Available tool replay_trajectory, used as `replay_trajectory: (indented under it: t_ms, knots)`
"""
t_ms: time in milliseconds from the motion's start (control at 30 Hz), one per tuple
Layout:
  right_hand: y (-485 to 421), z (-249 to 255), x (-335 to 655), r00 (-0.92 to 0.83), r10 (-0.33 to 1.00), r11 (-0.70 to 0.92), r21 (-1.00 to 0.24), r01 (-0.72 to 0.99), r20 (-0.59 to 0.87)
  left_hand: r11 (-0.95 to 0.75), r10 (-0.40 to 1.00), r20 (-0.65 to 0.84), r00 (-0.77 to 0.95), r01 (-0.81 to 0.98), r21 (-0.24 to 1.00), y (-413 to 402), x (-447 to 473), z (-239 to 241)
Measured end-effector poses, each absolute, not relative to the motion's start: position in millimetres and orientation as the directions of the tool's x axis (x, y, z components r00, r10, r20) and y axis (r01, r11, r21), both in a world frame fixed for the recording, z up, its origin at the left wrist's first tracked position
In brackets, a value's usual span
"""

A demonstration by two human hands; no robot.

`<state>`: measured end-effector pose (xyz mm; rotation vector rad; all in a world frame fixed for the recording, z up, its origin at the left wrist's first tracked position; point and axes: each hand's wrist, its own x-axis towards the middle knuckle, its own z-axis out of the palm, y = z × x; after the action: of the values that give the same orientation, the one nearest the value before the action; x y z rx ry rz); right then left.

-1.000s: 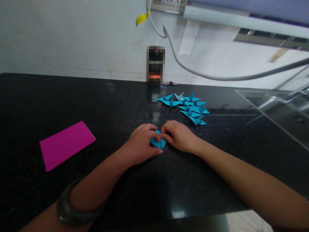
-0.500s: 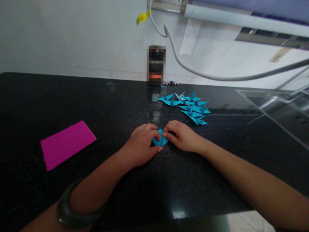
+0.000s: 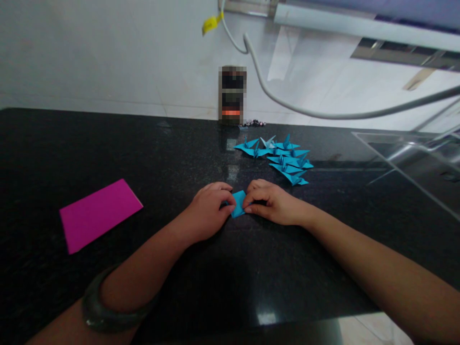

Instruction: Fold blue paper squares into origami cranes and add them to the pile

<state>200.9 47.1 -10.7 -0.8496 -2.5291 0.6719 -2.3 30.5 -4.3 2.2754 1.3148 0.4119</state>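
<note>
A small folded piece of blue paper (image 3: 238,203) sits between my two hands on the black stone counter (image 3: 172,158). My left hand (image 3: 207,213) pinches its left side with curled fingers. On its right side my right hand (image 3: 270,203) grips it with thumb and fingertips. Both hands rest low on the counter. A dark bangle (image 3: 108,311) circles my left forearm. Most of the paper is hidden by my fingers.
Several finished blue paper cranes (image 3: 282,158) lie in a cluster just beyond my right hand. A magenta paper sheet (image 3: 98,214) lies at the left. A blurred dark object (image 3: 232,96) stands at the wall, a grey hose (image 3: 323,112) hangs above, and a steel sink (image 3: 424,158) is at the right.
The blue paper has been lifted slightly and turned between my fingers; both hands shifted a little away from me, the left fingers curling in tighter.
</note>
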Motion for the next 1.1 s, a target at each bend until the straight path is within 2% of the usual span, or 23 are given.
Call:
replay_trajectory:
  t_ms: [300,600,867,1100]
  knots:
    - [50.0,-13.8,201.0,-0.747,0.625,0.723,-0.526,0.447,0.225,-0.410,0.873,0.005,0.488,0.728,0.550,28.9,-3.0,-5.0]
    - [53.3,-13.1,203.9,-0.748,0.624,0.713,-0.558,0.426,0.227,-0.420,0.867,0.006,0.499,0.723,0.549,31.2,-4.8,-7.3]
    - [52.9,-12.2,200.3,-0.711,0.676,0.665,-0.576,0.476,0.194,-0.415,0.867,0.011,0.498,0.710,0.568,31.8,-4.6,-7.7]
    - [50.5,-12.8,190.6,-0.588,0.793,0.565,-0.552,0.613,0.158,-0.394,0.875,-0.015,0.483,0.730,0.559,29.4,-2.4,-4.0]
